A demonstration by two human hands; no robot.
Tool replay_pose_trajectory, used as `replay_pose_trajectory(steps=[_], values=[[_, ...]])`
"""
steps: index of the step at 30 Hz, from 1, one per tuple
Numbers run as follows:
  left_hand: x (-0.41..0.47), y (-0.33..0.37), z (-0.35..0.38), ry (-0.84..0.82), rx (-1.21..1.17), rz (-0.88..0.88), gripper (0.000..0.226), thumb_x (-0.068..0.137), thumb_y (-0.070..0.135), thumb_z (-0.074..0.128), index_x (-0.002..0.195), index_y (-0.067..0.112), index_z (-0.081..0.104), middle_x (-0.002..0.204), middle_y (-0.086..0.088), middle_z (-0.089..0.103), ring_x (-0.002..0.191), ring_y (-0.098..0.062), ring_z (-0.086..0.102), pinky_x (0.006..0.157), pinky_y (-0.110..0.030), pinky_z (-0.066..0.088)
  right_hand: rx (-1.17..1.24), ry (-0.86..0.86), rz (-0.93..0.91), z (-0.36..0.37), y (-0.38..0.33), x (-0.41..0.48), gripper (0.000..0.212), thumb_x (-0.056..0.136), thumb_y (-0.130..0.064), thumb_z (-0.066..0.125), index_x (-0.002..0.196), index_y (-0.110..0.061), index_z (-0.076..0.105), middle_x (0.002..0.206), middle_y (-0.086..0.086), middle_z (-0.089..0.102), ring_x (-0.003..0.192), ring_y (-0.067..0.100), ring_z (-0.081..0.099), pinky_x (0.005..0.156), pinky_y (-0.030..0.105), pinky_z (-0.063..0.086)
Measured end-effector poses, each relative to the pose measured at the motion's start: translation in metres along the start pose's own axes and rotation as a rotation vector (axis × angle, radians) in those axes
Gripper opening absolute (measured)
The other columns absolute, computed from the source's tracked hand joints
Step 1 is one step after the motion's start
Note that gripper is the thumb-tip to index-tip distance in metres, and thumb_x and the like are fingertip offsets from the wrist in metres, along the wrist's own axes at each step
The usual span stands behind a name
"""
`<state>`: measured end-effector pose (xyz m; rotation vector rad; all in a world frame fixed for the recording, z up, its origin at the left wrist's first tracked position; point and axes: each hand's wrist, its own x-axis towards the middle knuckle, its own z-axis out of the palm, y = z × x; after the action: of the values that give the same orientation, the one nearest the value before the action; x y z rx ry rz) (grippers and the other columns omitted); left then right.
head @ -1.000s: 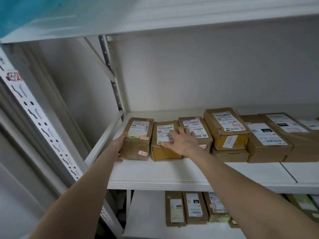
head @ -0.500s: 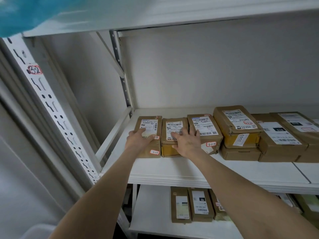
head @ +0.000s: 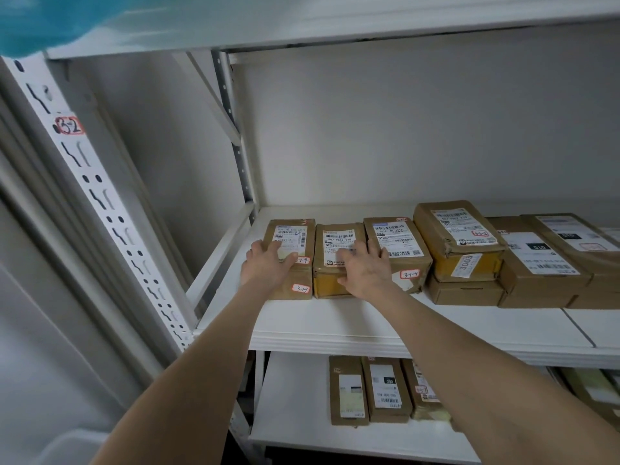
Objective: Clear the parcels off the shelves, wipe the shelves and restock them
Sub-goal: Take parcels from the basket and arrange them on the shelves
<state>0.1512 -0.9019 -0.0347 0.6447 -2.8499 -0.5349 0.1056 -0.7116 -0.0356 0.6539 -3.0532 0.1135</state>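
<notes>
On the middle shelf (head: 335,320) a row of brown parcels lies flat, and the left-end parcel (head: 303,236) is the marker for everything else. The left hand (head: 268,268) lies on top of it with fingers straight and spread, gripping nothing. Touching that parcel's right side is the second parcel (head: 335,238), and the right hand (head: 364,268) rests flat across it, fingers wide and reaching onto the third parcel (head: 396,236) one place further right; its thumb sits at the second parcel's front edge.

Whether the row is being gathered up or squared off cannot be told, but either way the hands seem set to move these three as a block. To do it well, press down evenly and slide them together, so none twists out of line. Keep clear of the stacked pair (head: 459,229) further right of the left-end parcel, which looks easy to knock. Lifting all three needs a grip from the outer sides, not from above.
</notes>
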Motion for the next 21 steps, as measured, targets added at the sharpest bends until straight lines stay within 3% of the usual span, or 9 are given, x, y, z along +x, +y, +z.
replay_pose_trajectory(steps=[5, 11, 16, 21], values=[[-0.006, 0.011, 0.001, 0.149, 0.097, 0.215, 0.058, 0.093, 0.052, 0.046, 0.142, 0.022, 0.039, 0.148, -0.008, 0.033, 0.132, -0.026, 0.036, 0.103, -0.043, 0.04, -0.009, 0.067, 0.019, -0.001, 0.004, -0.016, 0.061, 0.091, -0.042, 0.059, 0.144, -0.025, 0.035, 0.155, 0.012, 0.02, 0.147, 0.036, 0.005, 0.119, 0.055, 0.01], [-0.032, 0.044, 0.018, 0.136, 0.187, 0.421, 0.055, 0.093, 0.046, 0.047, 0.138, 0.017, 0.04, 0.144, -0.01, 0.038, 0.127, -0.026, 0.042, 0.1, -0.04, 0.044, -0.031, 0.116, 0.074, -0.003, 0.025, -0.053, 0.07, 0.093, -0.04, 0.057, 0.151, -0.021, 0.023, 0.158, 0.012, 0.016, 0.148, 0.035, 0.006, 0.12, 0.05, 0.013], [-0.062, 0.074, 0.026, 0.103, 0.22, 0.53, 0.057, 0.092, 0.043, 0.051, 0.142, 0.019, 0.037, 0.149, -0.009, 0.031, 0.135, -0.026, 0.034, 0.107, -0.041, 0.037, -0.002, 0.156, 0.109, -0.007, 0.051, -0.089, 0.06, 0.092, -0.032, 0.059, 0.145, -0.021, 0.033, 0.151, 0.012, 0.025, 0.143, 0.033, 0.016, 0.117, 0.046, 0.019], [-0.113, 0.129, 0.039, 0.086, 0.254, 0.649, 0.054, 0.092, 0.043, 0.049, 0.139, 0.017, 0.038, 0.145, -0.01, 0.036, 0.131, -0.027, 0.037, 0.1, -0.038, 0.04, 0.039, 0.16, 0.174, -0.012, 0.095, -0.147, 0.06, 0.092, -0.036, 0.059, 0.144, -0.023, 0.033, 0.152, 0.009, 0.023, 0.145, 0.032, 0.014, 0.118, 0.044, 0.018]])
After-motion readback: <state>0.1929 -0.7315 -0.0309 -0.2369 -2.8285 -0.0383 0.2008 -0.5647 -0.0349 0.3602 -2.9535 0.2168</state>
